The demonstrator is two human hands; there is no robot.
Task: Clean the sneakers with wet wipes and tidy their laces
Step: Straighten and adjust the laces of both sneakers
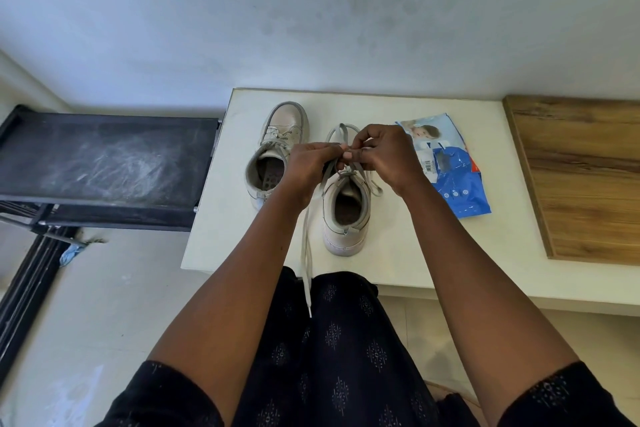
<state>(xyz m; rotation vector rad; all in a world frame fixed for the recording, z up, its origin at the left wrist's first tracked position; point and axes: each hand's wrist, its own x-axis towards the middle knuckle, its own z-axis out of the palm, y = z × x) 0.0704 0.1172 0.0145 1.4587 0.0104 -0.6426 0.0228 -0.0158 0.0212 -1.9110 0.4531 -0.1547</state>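
Head view.

Surface and room: a white tabletop (pixel 433 253) lies under both hands, its far edge against a pale wall (pixel 311 10) marked with dark smudges. Right of the right hand, a wood-grain panel (pixel 581 177) lies on the same top. Left of the left hand, off the table, stands a black shoe rack (pixel 104 163) with a scuffed, dusty top shelf. Pale floor tiles (pixel 104 288) lie below it.

Containers: a blue wet wipes pack (pixel 457 180) lies flat just right of the right hand; its contents are not visible. There are two white high-top sneakers, toes pointing away. The far sneaker (pixel 280 135) sits beyond and left of the left hand, its insole showing in the opening. The near sneaker (pixel 346 218) sits directly beneath the hands, heel toward the person.

Hands: the left hand (pixel 308 166) and right hand (pixel 384 156) have curled fingers and pinch the near sneaker's grey lace (pixel 306 253), their fingertips meeting above the tongue. A loop rises beyond the hands. One loose end trails over the table's near edge onto a dark patterned garment (pixel 339 357).
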